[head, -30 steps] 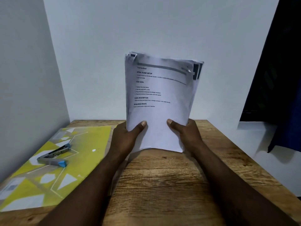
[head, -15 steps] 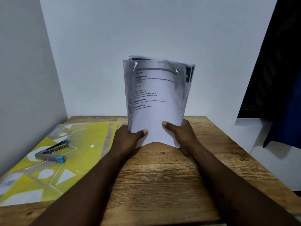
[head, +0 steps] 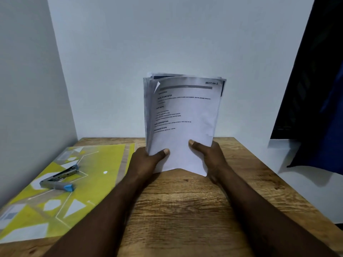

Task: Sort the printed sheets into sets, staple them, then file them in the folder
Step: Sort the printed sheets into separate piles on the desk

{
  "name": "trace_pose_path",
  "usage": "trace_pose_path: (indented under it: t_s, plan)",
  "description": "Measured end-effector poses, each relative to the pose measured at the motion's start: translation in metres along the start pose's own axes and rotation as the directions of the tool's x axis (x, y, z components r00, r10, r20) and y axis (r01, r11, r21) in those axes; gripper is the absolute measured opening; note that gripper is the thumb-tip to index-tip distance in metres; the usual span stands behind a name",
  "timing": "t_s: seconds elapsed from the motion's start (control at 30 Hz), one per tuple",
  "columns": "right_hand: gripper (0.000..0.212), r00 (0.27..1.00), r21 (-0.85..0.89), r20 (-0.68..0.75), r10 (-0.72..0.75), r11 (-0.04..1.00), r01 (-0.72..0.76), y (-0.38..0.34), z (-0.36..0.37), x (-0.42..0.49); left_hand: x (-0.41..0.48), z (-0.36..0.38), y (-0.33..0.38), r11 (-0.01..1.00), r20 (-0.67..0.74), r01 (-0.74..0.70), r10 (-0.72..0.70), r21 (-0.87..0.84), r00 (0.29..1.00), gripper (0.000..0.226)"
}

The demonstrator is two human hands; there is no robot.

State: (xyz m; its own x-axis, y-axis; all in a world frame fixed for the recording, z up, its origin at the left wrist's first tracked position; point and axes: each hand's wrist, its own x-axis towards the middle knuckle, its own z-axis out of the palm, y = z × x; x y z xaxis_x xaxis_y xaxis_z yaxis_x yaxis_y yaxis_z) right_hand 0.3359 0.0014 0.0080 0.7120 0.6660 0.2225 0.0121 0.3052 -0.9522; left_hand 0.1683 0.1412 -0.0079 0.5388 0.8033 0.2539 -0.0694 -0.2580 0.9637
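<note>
Head view: both hands grasp the stack of printed sheets (head: 182,123) upright above the counter (head: 185,210) near its far edge, left hand (head: 146,160) and right hand (head: 209,158) pinching the bottom corners, thumbs in front. Along the left edge lies the yellow folder (head: 89,182), a stapler (head: 59,179) resting on it.

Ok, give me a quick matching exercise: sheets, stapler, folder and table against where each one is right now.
Things: 1 printed sheets; 2 stapler; 3 folder; 4 table.
Places: A lying on the folder; B wooden, carrying the folder; C flat on the table's left side; D held upright by left hand and right hand.
Pairs: 1-D, 2-A, 3-C, 4-B.
</note>
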Motion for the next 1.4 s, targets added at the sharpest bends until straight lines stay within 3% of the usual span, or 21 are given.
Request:
trace_pose_path:
  t_s: [0.13, 0.27, 0.4, 0.53, 0.73, 0.87, 0.97, 1.07, 1.13, 1.27, 1.4]
  plan:
    - [0.036, 0.995, -0.098, -0.094, -0.044, 0.995, 0.035, 0.000, 0.008, 0.002, -0.002, 0.005, 0.010, 0.998, -0.071, -0.061, 0.063, 0.032, 0.996, 0.029]
    - [0.017, 0.991, -0.041, -0.087, -0.097, 0.995, 0.094, -0.016, 0.004, 0.005, -0.001, 0.004, 0.019, 0.987, -0.098, -0.143, 0.149, 0.066, 0.984, 0.022]
    - [0.028, 0.999, 0.009, -0.045, -0.017, 1.000, 0.017, -0.013, 0.000, 0.004, -0.003, 0.010, 0.007, 0.997, -0.013, 0.001, 0.000, 0.083, 1.000, 0.046]
    - [0.040, 0.996, -0.116, -0.080, 0.041, 0.992, -0.050, 0.003, 0.001, 0.000, -0.002, 0.011, 0.001, 0.948, 0.033, 0.006, -0.017, 0.318, 0.999, 0.037]
    - [0.031, 0.977, -0.426, -0.195, -0.091, 0.905, -0.001, 0.004, 0.020, -0.003, -0.007, 0.022, 0.003, 0.896, 0.005, -0.058, 0.062, 0.440, 0.998, 0.041]
    - [0.031, 0.965, -0.538, -0.179, -0.189, 0.840, 0.065, 0.006, 0.027, -0.006, -0.012, 0.027, 0.004, 0.893, 0.052, -0.191, 0.186, 0.408, 0.981, 0.055]
    - [0.031, 0.974, -0.485, -0.193, -0.118, 0.874, 0.010, 0.010, 0.025, -0.007, -0.011, 0.027, 0.003, 0.901, 0.128, -0.232, 0.198, 0.366, 0.972, 0.067]
    - [0.008, 0.969, -0.350, -0.244, -0.024, 0.934, -0.065, 0.015, 0.028, -0.008, -0.009, 0.030, 0.002, 0.911, 0.139, -0.177, 0.133, 0.372, 0.981, 0.051]
    - [0.011, 0.960, -0.296, -0.281, -0.021, 0.953, -0.066, 0.015, 0.034, -0.008, -0.010, 0.031, 0.005, 0.917, 0.060, -0.155, 0.143, 0.368, 0.988, 0.039]
    - [0.010, 0.947, -0.339, -0.296, -0.127, 0.940, 0.020, 0.004, 0.044, -0.006, -0.013, 0.035, 0.014, 0.887, 0.026, -0.295, 0.306, 0.356, 0.952, 0.047]
    - [0.028, 0.925, -0.435, -0.263, -0.273, 0.890, 0.139, -0.002, 0.049, -0.010, -0.011, 0.043, 0.013, 0.834, 0.029, -0.428, 0.446, 0.350, 0.894, 0.050]
